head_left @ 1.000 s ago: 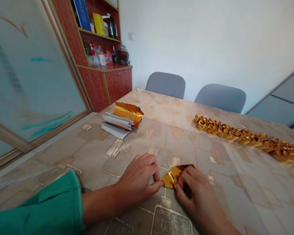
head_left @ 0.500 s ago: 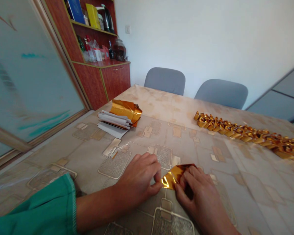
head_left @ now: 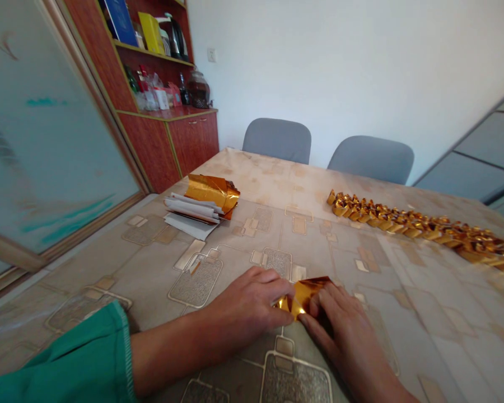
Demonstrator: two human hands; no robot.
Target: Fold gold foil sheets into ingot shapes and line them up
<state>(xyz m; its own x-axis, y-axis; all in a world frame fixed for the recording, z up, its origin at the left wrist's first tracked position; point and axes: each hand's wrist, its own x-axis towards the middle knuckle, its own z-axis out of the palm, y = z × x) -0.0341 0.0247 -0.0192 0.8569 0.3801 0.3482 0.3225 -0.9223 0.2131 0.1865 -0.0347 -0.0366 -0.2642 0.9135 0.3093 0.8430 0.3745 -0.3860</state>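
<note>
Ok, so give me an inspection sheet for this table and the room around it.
surface: beige patterned table cover, printed with rounded squares.
job's things: gold foil piece on the table between both hands; long chain of folded gold foil lying towards the far right side.
clutter: stack of paper slips with gold foil sheets on it, far left of the hands.
grips: bare left hand and bare right hand both on the foil; green sleeve on the left arm.
cables: nothing seen.
surroundings: two grey chairs beyond the table; wooden cabinet with bottles on it; large glass panel at left.
</note>
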